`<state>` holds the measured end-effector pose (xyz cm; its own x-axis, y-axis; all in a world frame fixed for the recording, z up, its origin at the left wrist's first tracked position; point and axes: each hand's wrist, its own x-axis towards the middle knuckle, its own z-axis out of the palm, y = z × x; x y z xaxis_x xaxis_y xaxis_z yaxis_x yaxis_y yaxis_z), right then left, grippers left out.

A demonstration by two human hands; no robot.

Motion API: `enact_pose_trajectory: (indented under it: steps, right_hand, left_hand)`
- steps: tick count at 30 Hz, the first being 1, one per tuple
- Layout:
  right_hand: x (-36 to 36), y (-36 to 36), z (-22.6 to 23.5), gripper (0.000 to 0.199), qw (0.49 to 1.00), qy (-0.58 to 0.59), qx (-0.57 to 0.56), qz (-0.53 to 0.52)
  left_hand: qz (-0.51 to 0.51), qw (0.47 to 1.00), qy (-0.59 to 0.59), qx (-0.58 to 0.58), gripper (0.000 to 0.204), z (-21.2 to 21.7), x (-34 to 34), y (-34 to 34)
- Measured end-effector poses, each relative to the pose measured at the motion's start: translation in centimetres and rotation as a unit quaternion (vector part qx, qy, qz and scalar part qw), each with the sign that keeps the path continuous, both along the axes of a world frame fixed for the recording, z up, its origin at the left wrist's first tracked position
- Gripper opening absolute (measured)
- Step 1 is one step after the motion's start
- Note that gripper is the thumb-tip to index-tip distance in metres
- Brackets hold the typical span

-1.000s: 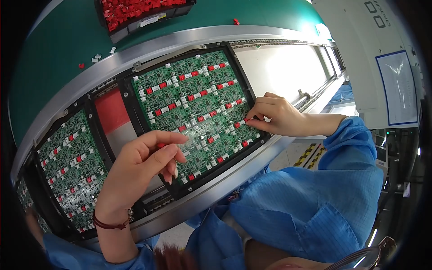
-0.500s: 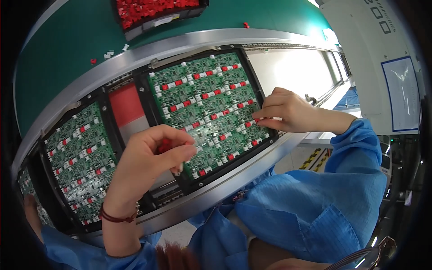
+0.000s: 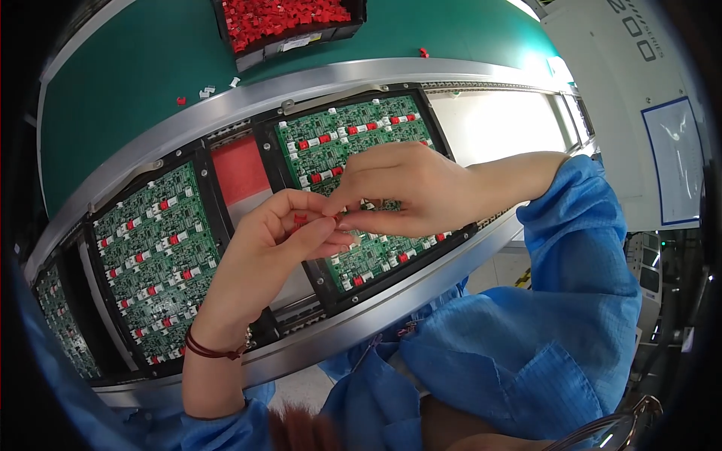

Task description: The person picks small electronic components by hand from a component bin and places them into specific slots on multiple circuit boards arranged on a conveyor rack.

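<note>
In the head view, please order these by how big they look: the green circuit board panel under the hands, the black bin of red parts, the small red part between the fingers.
1. Green circuit board panel, though the hands hide much of it.
2. Black bin of red parts, cut off by the picture's top edge.
3. Small red part in the left hand.

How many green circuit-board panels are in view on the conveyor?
3: one panel partly under both hands, one panel left of the left hand, one at the far left edge, cut off. More may lie out of view.
</note>
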<state>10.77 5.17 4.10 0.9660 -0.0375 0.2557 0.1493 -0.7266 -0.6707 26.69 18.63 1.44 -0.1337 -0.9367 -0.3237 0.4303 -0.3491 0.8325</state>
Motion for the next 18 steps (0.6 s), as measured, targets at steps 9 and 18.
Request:
enact_pose_trajectory:
  steps: [9,18]
  right_hand:
    - [1.3,-0.3,-0.5,0.024,0.987,0.021,0.158,-0.012]
    - [3.4,0.1,-1.1,0.024,0.978,-0.158,-0.136,-0.025]
  left_hand:
    - [0.047,0.997,0.055,-0.018,0.023,0.2,0.3,0.3]
    - [0.103,0.994,0.043,0.002,0.03,1.3,0.6,0.7]
